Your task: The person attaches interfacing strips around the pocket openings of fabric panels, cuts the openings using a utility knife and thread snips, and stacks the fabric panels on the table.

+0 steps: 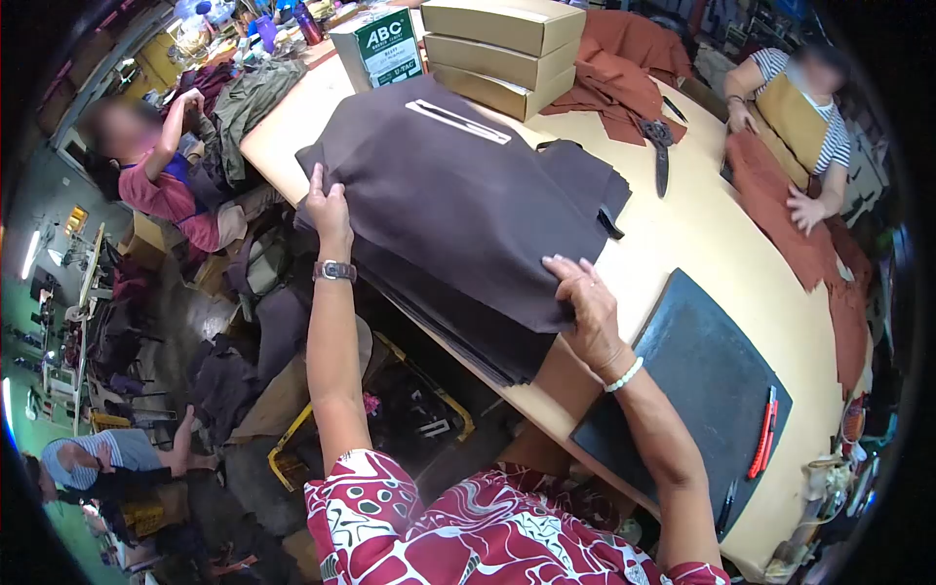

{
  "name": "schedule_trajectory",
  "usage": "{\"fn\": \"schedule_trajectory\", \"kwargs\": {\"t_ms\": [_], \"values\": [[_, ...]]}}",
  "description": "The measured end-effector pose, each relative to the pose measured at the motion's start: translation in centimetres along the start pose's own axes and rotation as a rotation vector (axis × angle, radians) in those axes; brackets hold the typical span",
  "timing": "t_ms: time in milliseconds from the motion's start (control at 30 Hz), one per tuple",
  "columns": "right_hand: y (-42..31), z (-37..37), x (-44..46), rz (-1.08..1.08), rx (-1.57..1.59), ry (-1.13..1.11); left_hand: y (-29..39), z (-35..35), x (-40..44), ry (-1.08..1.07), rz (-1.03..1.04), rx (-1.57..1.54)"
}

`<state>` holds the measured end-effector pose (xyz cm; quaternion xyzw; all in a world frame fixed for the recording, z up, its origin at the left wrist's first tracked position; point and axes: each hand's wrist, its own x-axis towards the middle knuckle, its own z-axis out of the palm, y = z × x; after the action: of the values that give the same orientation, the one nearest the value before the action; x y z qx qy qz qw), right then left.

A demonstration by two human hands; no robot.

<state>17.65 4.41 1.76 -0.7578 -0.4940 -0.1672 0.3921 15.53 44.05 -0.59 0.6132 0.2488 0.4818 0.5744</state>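
A large dark brown-grey fabric piece (458, 214) is spread over a stack of similar dark pieces (439, 336) at the table's near edge. At its left edge, my left hand (330, 207) grips the cloth, one finger pointing up. My right hand (588, 310) holds the near right corner, fingertips on top and the thumb hidden. A pale flat template with a long slot (458, 121) lies on the far part of the fabric. Close to the fabric's right edge is a small black object (610, 223).
Boxes (502, 58) and a green-white carton (378, 49) stand at the back. Dark scissors (659, 156) lie right of the fabric. A red cutter (763, 434) rests on the dark cutting mat (692, 370). Co-workers sit left and right, one handling rust-brown cloth (770, 200).
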Motion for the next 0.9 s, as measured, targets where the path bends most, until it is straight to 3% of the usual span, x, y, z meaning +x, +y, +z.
{"fn": "schedule_trajectory", "kwargs": {"t_ms": [200, 300, 500, 600, 667, 733, 833, 900], "values": [[-0.8, 1.9, -1.9, -0.019, -0.053, -0.169, -1.6, -2.2, -1.3, 0.002, -0.125, 0.154], [-1.0, 2.3, -2.1, -0.039, -0.058, -0.233, -2.9, -2.2, -1.0, 0.053, -0.086, 0.134], [-1.5, 1.7, -2.6, -0.113, -0.066, -0.238, -3.8, -3.3, -1.2, -0.011, -0.119, 0.099], [-1.3, 1.9, -3.0, -0.052, -0.094, -0.295, -3.8, -3.8, -1.6, -0.101, -0.171, 0.29], [-1.3, 2.4, -3.3, -0.029, -0.112, -0.344, -4.3, -3.3, -1.6, 0.092, 0.431, 0.932], [-1.2, 2.7, -3.4, -0.012, -0.125, -0.382, -2.6, -1.3, -2.3, 0.127, 0.751, 1.211], [-1.0, 3.1, -3.6, -0.009, -0.114, -0.414, 1.9, 4.1, -3.5, -0.079, 0.762, 1.136], [-0.6, 3.3, -3.8, -0.016, -0.093, -0.419, 1.2, 7.2, -1.8, -0.427, 0.941, 1.009]]}}
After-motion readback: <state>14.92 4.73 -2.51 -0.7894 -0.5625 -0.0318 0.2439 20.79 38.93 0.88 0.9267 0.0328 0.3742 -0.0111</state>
